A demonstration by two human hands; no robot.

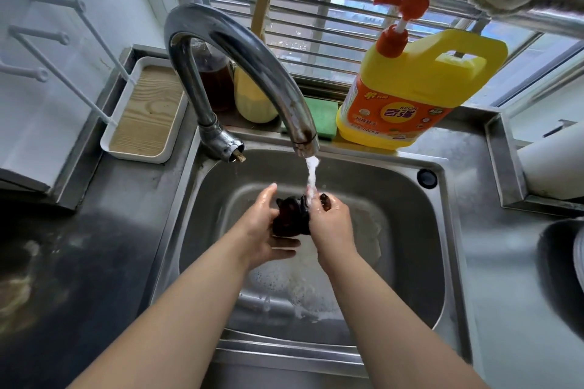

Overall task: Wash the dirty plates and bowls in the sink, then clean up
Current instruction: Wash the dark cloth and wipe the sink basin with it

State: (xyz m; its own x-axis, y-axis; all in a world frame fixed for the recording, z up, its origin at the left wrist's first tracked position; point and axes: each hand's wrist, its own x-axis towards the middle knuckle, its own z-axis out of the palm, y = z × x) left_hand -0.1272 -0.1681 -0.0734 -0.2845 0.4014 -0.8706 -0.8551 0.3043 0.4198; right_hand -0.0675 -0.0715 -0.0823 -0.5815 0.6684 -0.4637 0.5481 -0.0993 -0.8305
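Observation:
A dark, wet cloth [290, 215] is bunched up between both my hands over the steel sink [420, 230]. My left hand [265, 227] cups it from the left and below, fingers spread under it. My right hand [330, 221] grips its right side with curled fingers. Water runs from the curved chrome tap [240, 50] onto the cloth and my right hand. Suds lie on the sink floor near the front. No plates or bowls show inside the sink.
A yellow dish-soap jug with a red pump [410, 85] stands behind the sink beside a green sponge [322, 117]. A white tray with a wooden base [145, 110] sits at back left. A dark pan rim [562, 268] shows at right. The left counter is wet.

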